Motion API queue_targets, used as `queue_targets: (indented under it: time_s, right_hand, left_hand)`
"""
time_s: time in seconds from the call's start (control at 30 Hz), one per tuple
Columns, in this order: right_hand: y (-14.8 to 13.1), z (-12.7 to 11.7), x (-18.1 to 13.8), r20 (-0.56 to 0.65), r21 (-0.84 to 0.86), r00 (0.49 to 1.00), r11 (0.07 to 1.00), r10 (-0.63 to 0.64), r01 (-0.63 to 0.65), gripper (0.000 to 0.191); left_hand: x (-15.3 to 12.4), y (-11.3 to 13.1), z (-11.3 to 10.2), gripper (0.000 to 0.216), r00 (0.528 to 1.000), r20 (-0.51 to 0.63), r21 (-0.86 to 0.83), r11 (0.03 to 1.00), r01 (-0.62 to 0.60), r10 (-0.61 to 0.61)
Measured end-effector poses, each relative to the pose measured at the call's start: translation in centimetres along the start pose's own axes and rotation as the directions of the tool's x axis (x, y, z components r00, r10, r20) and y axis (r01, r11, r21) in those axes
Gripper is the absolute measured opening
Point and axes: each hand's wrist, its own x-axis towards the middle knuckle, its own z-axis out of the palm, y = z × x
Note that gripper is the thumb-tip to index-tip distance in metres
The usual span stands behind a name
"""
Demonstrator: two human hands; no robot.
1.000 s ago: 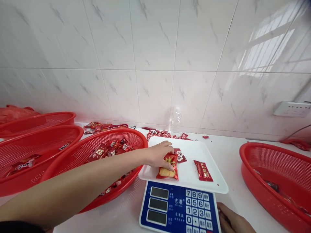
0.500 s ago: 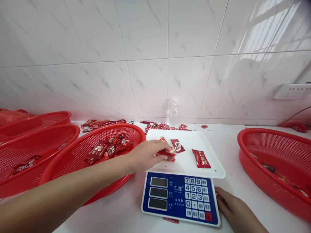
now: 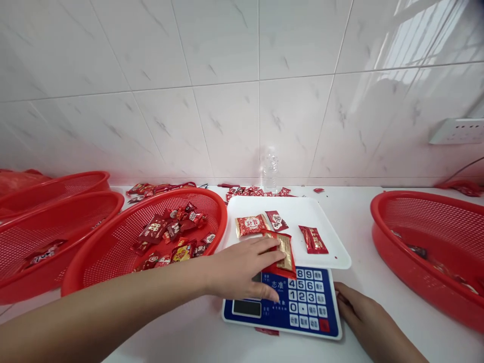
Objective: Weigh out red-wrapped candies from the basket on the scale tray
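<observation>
My left hand [image 3: 242, 269] reaches over the front edge of the white weighing tray [image 3: 321, 217]. Its fingers lie stretched on a red and gold candy packet [image 3: 286, 254], and the thumb is apart, above the scale's display panel. The packet overhangs the tray's front edge. Behind it on the tray are a patterned red packet [image 3: 251, 225], a dark red packet [image 3: 277, 221] and, further right, a shiny red packet [image 3: 313, 239]. My right hand [image 3: 365, 315] is closed at the right side of the blue digital scale [image 3: 280, 302], its fingertips partly hidden at the edge.
To the left stands a red perforated basket [image 3: 221, 217] with several wrapped candies; more red baskets [image 3: 119, 204] sit beyond. Another red basket [image 3: 374, 227] is on the right. A clear bottle [image 3: 270, 171] and loose small packets [image 3: 255, 191] lie near the tiled wall.
My left hand has shifted right and toward me, and its fingers have spread. The red and gold packet has moved to the tray's front edge. My right hand stays by the scale.
</observation>
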Motion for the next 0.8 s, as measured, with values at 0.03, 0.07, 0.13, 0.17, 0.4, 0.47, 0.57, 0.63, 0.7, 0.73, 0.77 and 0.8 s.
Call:
queue_targets:
  time_s: [0.03,0.07,0.13,0.17,0.4,0.47,0.57,0.63,0.7,0.73,0.77,0.8]
  right_hand:
    - [-0.1,-0.1,-0.1,-0.006,-0.007,1.000,1.000,-0.015,0.015,0.039]
    - [-0.3,-0.2,-0.2,-0.008,-0.010,1.000,1.000,-0.025,0.025,0.038]
    - [-0.5,-0.3,-0.4,-0.015,-0.005,0.999,0.999,-0.040,0.040,0.037]
    - [-0.7,-0.4,-0.5,-0.018,-0.001,0.999,0.999,-0.042,0.042,0.037]
    - [-0.9,-0.4,-0.7,-0.039,0.008,0.997,0.998,-0.065,0.065,0.037]
    - [-0.9,-0.4,-0.8,-0.041,0.018,0.997,0.997,-0.069,0.070,0.036]
    - [-1.0,-0.4,-0.8,-0.035,0.018,0.997,0.997,-0.070,0.071,0.036]
    - [-1.2,-0.4,-0.8,-0.034,0.017,0.997,0.997,-0.070,0.071,0.036]
    - [-1.3,-0.5,-0.8,-0.033,0.017,0.997,0.997,-0.071,0.071,0.036]
    - [-1.4,-0.5,-0.8,-0.032,0.015,0.997,0.997,-0.073,0.074,0.036]
    - [-1.4,-0.6,-0.8,-0.032,0.012,0.996,0.997,-0.079,0.080,0.036]
    - [-1.5,-0.6,-0.8,-0.036,0.009,0.995,0.996,-0.088,0.088,0.036]
  left_hand:
    - [0.4,-0.2,-0.1,0.060,1.000,-0.017,-0.019,1.000,-0.008,0.008]
    - [0.8,-0.5,-0.3,0.052,0.999,-0.049,-0.038,0.999,-0.008,0.006]
    - [1.7,-1.6,-0.8,0.039,0.988,-0.150,-0.062,0.997,0.035,-0.044]
    - [2.1,-2.3,-1.1,0.036,0.974,-0.206,-0.063,0.995,0.079,-0.091]
    - [3.7,-6.3,-1.7,0.037,0.935,-0.248,0.013,0.965,0.263,-0.252]
    - [4.0,-6.6,-1.6,0.038,0.930,-0.259,0.012,0.962,0.273,-0.261]
    - [5.0,-6.7,-1.3,0.036,0.917,-0.314,0.021,0.964,0.266,-0.247]
    - [6.1,-6.6,-1.1,0.032,0.924,-0.336,0.057,0.976,0.211,-0.181]
    - [7.5,-6.6,-1.0,0.032,0.946,-0.313,0.100,0.988,0.119,-0.083]
    - [8.2,-6.7,-1.0,0.034,0.959,-0.283,0.118,0.990,0.072,-0.036]
    - [8.9,-6.7,-1.0,0.036,0.970,-0.244,0.132,0.991,0.027,0.006]
    - [9.5,-6.8,-0.9,0.037,0.979,-0.201,0.143,0.990,-0.012,0.041]
